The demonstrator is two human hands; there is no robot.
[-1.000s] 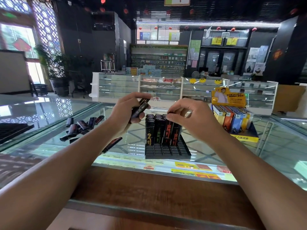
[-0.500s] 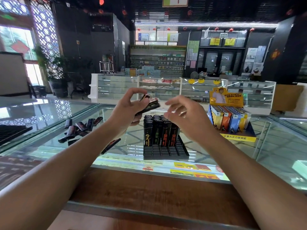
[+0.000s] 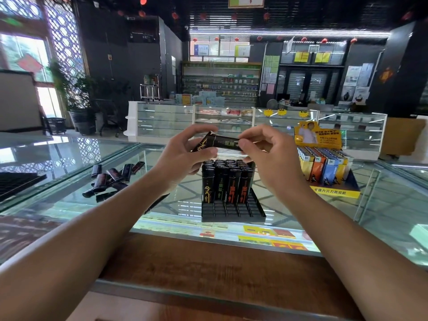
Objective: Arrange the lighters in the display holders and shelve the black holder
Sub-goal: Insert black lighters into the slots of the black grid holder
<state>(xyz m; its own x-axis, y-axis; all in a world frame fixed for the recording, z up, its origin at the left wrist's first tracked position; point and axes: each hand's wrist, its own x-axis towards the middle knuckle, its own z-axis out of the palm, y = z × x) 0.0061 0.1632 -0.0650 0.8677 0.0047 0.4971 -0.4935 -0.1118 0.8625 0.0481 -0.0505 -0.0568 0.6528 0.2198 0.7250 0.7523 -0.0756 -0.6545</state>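
My right hand [image 3: 268,158] has risen to pinch the lighter [image 3: 222,142] my left hand [image 3: 183,158] grips; I should seat it upright in the black holder [image 3: 231,209], next empty slot.

Chinese characters on lighters [image 3: 228,184], none legible

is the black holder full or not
Not full. Lighters stand in the holder's back rows; its front slots are empty.
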